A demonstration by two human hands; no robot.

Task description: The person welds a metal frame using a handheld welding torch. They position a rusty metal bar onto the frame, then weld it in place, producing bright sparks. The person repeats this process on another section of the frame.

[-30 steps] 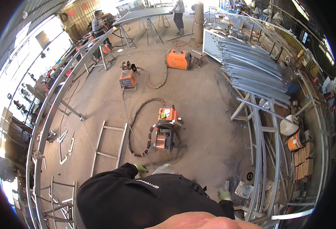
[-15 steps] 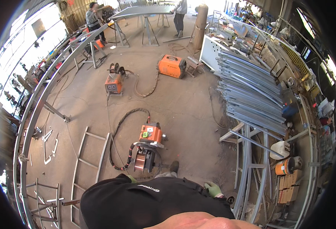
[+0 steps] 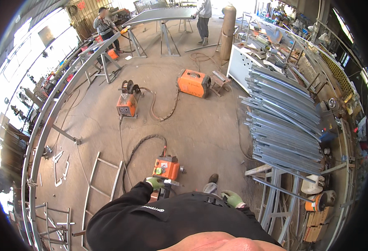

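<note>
My left hand (image 3: 154, 183), in a green work glove, reaches down beside the orange wire feeder (image 3: 165, 167). Its fingers look curled at the end of a grey metal part (image 3: 173, 183) at the feeder's near side. What they close on is hidden. My right hand (image 3: 233, 199), gloved too, hangs beside my waist with its fingers loosely apart and no object showing in it. The feeder's wire spool is mostly covered by my arm. A dark hose (image 3: 138, 146) loops from the feeder's far side.
Two more orange welding machines (image 3: 127, 104) (image 3: 193, 83) stand ahead with cables across the floor. Stacked steel tubes (image 3: 282, 121) lie at right. A ladder-like frame (image 3: 102, 178) and long curved rails (image 3: 46, 129) are at left. Two people work by a raised panel (image 3: 161, 16).
My left arm has come out from against my body to the feeder. My right hand has shifted slightly up. The whole view has tilted, and the shoe appears farther right and higher.
</note>
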